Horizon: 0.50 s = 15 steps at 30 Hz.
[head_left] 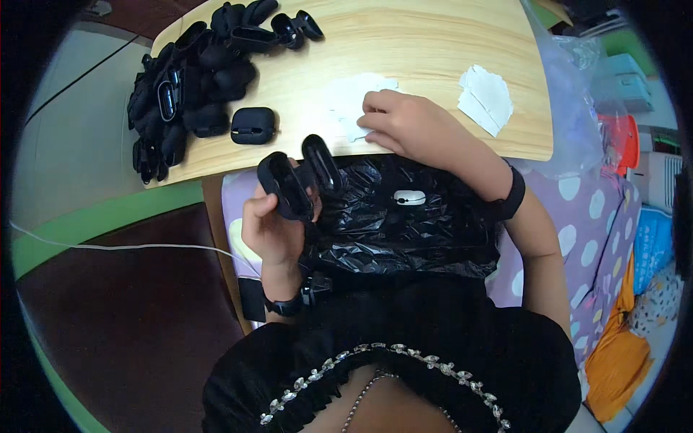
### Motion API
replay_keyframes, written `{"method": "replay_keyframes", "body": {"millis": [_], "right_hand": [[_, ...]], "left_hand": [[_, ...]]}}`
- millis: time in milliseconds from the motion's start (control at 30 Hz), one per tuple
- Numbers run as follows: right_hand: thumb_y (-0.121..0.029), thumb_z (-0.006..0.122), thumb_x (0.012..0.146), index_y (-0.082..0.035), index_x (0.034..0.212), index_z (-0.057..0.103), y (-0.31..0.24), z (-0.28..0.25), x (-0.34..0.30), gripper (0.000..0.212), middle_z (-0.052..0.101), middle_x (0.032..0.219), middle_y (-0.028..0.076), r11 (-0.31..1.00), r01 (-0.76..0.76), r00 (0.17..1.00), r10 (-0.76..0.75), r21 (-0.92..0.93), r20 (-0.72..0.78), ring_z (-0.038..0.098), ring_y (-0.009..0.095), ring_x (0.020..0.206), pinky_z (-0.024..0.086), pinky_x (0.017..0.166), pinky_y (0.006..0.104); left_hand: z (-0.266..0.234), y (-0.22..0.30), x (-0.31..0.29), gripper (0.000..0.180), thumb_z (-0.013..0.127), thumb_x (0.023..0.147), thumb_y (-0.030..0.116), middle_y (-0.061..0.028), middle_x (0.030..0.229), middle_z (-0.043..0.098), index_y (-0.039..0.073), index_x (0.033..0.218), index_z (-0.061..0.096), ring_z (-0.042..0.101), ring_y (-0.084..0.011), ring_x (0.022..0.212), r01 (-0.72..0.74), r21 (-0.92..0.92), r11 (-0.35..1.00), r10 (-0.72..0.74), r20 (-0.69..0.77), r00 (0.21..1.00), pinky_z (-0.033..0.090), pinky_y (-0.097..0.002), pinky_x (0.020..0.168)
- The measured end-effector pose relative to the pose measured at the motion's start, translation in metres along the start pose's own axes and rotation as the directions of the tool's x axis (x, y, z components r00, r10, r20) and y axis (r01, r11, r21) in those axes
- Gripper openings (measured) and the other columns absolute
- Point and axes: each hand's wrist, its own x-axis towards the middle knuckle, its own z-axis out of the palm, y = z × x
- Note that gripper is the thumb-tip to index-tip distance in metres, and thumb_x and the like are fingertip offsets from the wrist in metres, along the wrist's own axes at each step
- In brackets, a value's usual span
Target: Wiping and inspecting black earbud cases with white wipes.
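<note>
In my left hand (271, 234) is a black earphone case cover (281, 187), its hinged lid (322, 162) swung open to the right. The fingers wrap round its body, with the thumb at its near left side. My right hand (401, 123) reaches over the table's near edge, fingers curled together onto a patch of thin white paper slips (361, 90). What lies between those fingertips is partly hidden. A closed black case (253, 125) sits on the table just beyond my left hand.
Many black cases (216, 68) are heaped at the table's (404, 36) left. More white slips (485, 101) lie at its right. Across my lap spreads a black plastic bag (375, 238) with a small white oval object (410, 197) on it. A white cable (144, 246) runs in from the left.
</note>
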Motion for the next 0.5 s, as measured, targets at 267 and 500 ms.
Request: {"method": "replay_keyframes", "body": {"millis": [267,500], "right_hand": [[-0.012,0.064,0.082,0.000,0.086,0.066,0.006,-0.008,0.003,0.013,0.064,0.083,0.009,0.942,-0.219,0.974,0.226,0.253,-0.002,0.063,0.020,0.074,0.051,0.068,0.0292],[-0.013,0.066,0.083,0.001,0.086,0.068,0.000,-0.027,0.001,0.015,0.067,0.077,0.005,0.704,-0.512,0.822,0.568,0.491,0.043,0.062,0.010,0.070,0.050,0.068,0.0229]], "left_hand": [[-0.001,0.003,0.017,0.048,0.040,0.088,0.038,-0.0102,0.075,0.055,-0.004,0.107,0.054,0.049,-0.0182,0.062,0.401,-0.220,0.889,-0.390,0.094,0.916,0.035,-0.0282,0.050],[0.035,-0.014,0.025,0.046,0.039,0.090,0.037,-0.0144,0.091,0.064,-0.002,0.102,0.061,0.060,-0.0234,0.082,0.271,0.055,0.961,-0.247,-0.274,0.929,0.048,-0.0342,0.076]]}}
